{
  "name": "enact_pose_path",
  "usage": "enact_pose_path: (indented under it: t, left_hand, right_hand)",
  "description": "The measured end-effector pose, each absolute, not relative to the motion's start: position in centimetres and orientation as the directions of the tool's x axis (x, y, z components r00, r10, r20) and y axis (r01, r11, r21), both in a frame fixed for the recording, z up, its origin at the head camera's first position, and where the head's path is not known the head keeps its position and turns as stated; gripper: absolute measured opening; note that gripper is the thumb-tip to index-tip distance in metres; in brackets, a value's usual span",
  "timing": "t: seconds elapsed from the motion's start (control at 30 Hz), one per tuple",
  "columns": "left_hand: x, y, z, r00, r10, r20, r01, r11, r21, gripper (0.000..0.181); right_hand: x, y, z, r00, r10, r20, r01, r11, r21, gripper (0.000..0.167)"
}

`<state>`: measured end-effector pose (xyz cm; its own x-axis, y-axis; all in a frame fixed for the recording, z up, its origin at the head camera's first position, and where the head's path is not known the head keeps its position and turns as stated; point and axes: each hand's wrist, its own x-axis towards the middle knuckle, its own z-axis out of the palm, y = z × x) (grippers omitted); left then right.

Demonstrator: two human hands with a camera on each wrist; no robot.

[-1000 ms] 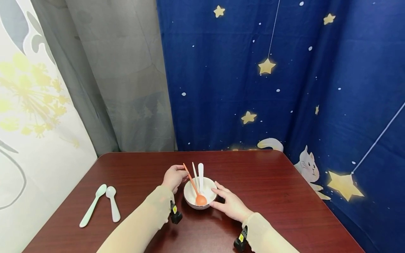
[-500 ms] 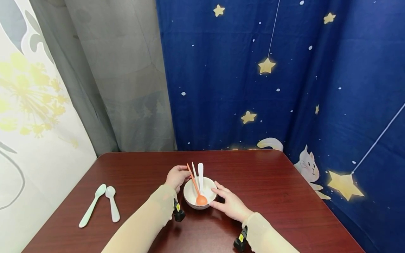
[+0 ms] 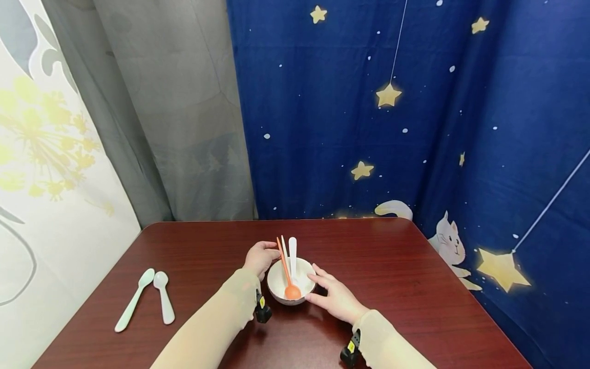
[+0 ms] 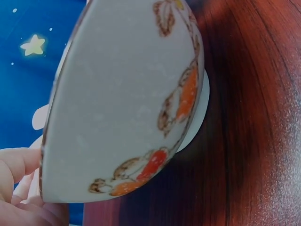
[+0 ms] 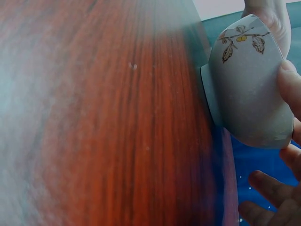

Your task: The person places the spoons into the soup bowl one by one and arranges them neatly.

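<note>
In the head view a white bowl (image 3: pixel 277 293) stands on the table, with a leaf pattern on its outside in the left wrist view. My left hand (image 3: pixel 259 259), at its left rim, pinches the handle of an orange spoon (image 3: pixel 292 292) whose head lies inside the bowl's near side. A white handle (image 3: pixel 293 251) and a thin cream handle (image 3: pixel 284 247) lean against the far rim; their lower ends are hard to make out. My right hand (image 3: pixel 338 297) touches the bowl's right rim with thumb and fingers spread, fairly straight.
A pale green spoon (image 3: pixel 134 302) and a white spoon (image 3: pixel 165 297) lie apart from the bowl at the left of the dark red table (image 3: pixel 392 277). A grey curtain (image 3: pixel 184 128) and a blue star curtain (image 3: pixel 332 128) hang behind.
My left hand has moved slightly right, and the top of the orange spoon's handle has swung right with it, close to the cream handle. My right hand and the bowl stay nearly still.
</note>
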<state>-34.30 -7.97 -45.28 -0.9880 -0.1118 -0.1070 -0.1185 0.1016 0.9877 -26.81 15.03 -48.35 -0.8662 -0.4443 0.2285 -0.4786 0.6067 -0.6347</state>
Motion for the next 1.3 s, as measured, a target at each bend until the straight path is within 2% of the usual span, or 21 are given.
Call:
enact_pose_path:
  t: [0.2,0.83,1.3]
  left_hand:
    - [-34.3,-8.2,-45.3,-0.988,-0.109,-0.112,-0.125,0.128,0.984,0.035]
    - [-33.4,-11.1,-45.2,-0.981,-0.119,-0.150,-0.154,0.028,0.988,0.039]
    - [-32.2,-13.8,-45.2,-0.986,-0.134,-0.100,-0.109,0.061,0.992,0.040]
  right_hand:
    - [-26.8,15.0,-48.3,-0.870,-0.438,0.228,-0.474,0.613,-0.632,0.064]
    - [-26.9,15.0,-48.6,-0.863,-0.440,0.248,-0.490,0.610,-0.623,0.063]
    - [-26.7,14.9,-48.2,-0.864,-0.443,0.239,-0.487,0.613,-0.623,0.063]
